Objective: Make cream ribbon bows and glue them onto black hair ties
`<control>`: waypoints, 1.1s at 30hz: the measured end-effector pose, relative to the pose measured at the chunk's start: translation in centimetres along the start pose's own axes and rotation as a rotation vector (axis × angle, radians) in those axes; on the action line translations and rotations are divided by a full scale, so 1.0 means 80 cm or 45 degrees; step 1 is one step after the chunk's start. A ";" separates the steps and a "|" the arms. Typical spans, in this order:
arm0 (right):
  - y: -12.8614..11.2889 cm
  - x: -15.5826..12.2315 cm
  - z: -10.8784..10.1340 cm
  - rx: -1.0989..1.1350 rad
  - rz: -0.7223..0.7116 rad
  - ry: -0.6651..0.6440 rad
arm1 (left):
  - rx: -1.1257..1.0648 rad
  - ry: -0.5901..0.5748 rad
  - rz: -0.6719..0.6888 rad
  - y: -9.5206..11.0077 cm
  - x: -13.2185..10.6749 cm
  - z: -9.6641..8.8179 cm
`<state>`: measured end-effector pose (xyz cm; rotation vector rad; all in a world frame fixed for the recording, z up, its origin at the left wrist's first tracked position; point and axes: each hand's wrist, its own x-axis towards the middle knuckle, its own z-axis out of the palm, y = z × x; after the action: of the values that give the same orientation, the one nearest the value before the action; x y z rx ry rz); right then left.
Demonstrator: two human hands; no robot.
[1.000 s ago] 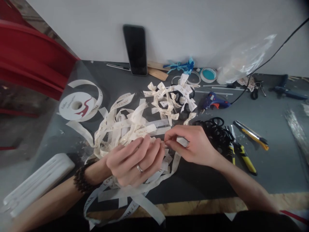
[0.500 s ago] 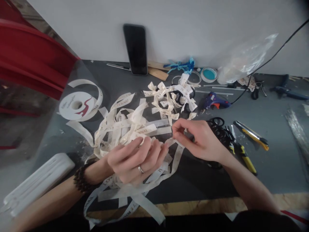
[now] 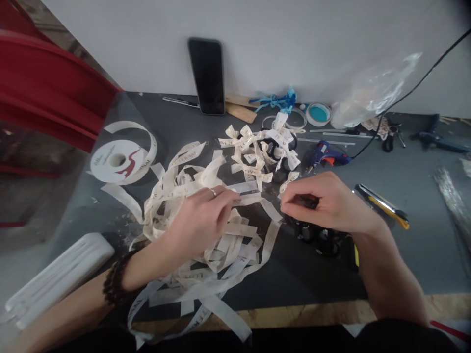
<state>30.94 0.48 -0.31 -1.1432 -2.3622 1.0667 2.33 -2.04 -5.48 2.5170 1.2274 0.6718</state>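
My left hand (image 3: 206, 220), with a ring and a dark bead bracelet at the wrist, hovers over a heap of cream printed ribbon (image 3: 184, 157). Its thumb and fingertips pinch together at a short ribbon strip (image 3: 253, 198) that stretches rightward. My right hand (image 3: 324, 203) is curled, thumb toward forefinger, just past that strip's right end. Whatever lies between its fingertips is too small to tell. Black hair ties (image 3: 326, 242) lie beneath and beside it. Beyond both hands is a cluster of finished ribbon bows (image 3: 253, 169) on black bands.
A ribbon spool (image 3: 106, 164) lies at left, a white case (image 3: 62, 279) near the left edge. A phone (image 3: 206, 76) leans on the wall. To the right are a blue glue gun (image 3: 327, 154), a box cutter (image 3: 382, 206), pliers (image 3: 441, 139) and a plastic bag (image 3: 371, 98).
My hands have moved apart. The left turned palm-down and its fingertips drew back to the left; the right shifted rightward over the hair ties. The ribbon between them was let go by the right.
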 end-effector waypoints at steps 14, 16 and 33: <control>0.020 -0.008 -0.013 -0.047 -0.154 -0.320 | -0.820 -0.393 -0.542 0.000 0.016 -0.023; 0.012 0.002 0.010 -0.049 -0.202 0.042 | -0.846 -0.391 -0.516 0.001 0.015 -0.023; -0.004 0.016 0.043 0.239 0.338 0.110 | -0.734 -0.437 -0.522 -0.008 0.023 -0.036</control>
<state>28.09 -0.37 -2.45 -1.4267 -2.0356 1.2663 1.43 -0.10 -2.77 1.7512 1.1627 0.3933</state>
